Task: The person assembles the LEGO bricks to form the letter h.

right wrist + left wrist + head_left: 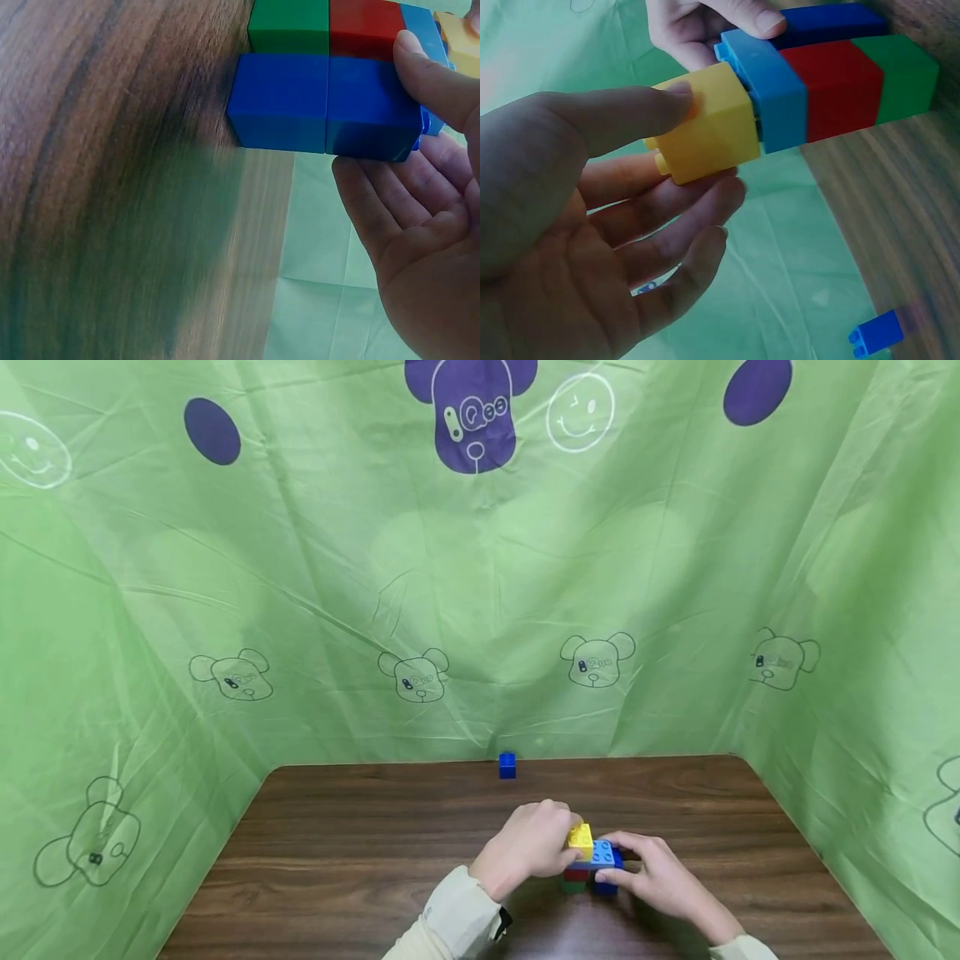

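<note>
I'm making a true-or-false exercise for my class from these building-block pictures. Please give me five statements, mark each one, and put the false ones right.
1. The left hand pinches the yellow block. True.
2. The right hand grips the yellow block. False: it holds the dark blue blocks.
3. The red block sits directly on the green block. True.
4. The lone blue block stands at the table's near edge. False: it stands by the far edge.
5. The light blue block is above the red block. True.
</note>
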`<state>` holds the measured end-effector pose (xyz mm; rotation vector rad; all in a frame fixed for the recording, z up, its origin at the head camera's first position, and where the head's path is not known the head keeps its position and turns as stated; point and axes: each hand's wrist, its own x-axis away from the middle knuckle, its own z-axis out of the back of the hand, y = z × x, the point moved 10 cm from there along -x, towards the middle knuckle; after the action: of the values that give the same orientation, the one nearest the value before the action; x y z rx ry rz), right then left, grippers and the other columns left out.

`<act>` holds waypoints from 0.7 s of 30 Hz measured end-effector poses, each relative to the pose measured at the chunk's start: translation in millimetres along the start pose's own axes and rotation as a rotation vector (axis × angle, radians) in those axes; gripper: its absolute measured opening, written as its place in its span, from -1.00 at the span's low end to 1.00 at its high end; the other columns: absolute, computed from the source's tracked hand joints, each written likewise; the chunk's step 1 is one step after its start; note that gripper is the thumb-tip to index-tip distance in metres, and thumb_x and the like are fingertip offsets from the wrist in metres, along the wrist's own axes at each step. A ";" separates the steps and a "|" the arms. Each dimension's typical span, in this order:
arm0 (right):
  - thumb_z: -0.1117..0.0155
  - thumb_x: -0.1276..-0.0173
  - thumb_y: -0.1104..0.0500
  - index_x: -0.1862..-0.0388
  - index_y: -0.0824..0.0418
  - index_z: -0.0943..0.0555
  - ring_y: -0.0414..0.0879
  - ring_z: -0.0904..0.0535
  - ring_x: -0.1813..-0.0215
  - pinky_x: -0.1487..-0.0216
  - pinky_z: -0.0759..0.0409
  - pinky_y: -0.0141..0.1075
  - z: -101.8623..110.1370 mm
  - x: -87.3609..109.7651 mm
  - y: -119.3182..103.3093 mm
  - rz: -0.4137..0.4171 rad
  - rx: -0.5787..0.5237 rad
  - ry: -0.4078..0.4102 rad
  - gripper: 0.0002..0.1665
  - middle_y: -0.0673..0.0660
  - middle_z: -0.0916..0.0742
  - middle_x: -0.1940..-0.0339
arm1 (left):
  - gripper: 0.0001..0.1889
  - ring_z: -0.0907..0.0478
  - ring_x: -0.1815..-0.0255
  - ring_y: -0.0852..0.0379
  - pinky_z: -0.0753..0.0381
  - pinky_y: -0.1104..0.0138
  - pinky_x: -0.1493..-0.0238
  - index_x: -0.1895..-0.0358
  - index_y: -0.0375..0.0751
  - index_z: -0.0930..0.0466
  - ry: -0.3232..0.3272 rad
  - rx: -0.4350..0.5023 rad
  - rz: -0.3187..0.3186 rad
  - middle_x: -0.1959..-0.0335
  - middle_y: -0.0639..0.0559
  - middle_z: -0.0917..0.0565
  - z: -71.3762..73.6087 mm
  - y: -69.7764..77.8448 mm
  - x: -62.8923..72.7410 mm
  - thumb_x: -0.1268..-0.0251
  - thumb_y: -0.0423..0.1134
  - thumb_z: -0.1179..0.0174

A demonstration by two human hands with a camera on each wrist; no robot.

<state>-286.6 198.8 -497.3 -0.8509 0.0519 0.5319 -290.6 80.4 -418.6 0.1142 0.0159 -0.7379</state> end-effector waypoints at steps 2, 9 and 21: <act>-0.47 -0.30 -0.04 -0.04 0.03 -0.68 -0.36 -0.66 0.11 0.17 -0.68 -0.36 0.0 0.4 -1.6 -0.002 -0.013 -0.008 -0.63 -0.08 -0.79 0.10 | -0.80 -0.39 0.48 0.29 -0.41 0.42 0.46 0.22 0.03 -0.70 -0.009 -0.003 0.014 0.45 0.20 -0.55 0.7 1.0 -1.4 -0.23 0.01 -0.43; -0.47 -0.30 -0.02 -0.05 0.05 -0.68 -0.35 -0.66 0.12 0.21 -0.68 -0.36 0.2 0.5 -3.3 0.016 -0.025 -0.008 -0.62 -0.05 -0.80 0.10 | -0.82 -0.37 0.52 0.27 -0.37 0.38 0.50 0.30 0.01 -0.67 -0.078 0.033 0.084 0.51 0.20 -0.50 -0.8 -2.2 -5.2 -0.22 -0.03 -0.44; -0.44 -0.33 -0.06 -0.10 0.05 -0.67 -0.36 -0.66 0.12 0.21 -0.67 -0.37 -3.1 0.0 5.1 -0.026 -0.037 -0.039 -0.59 -0.02 -0.80 0.06 | -0.74 -0.36 0.53 0.24 -0.35 0.37 0.48 0.38 0.00 -0.56 -0.179 0.064 0.154 0.55 0.18 -0.46 -7.2 -7.4 -11.9 -0.20 0.00 -0.45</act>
<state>-288.5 199.3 -502.9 -0.8754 -0.0051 0.5262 -304.2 83.6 -425.9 0.1086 -0.1854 -0.5928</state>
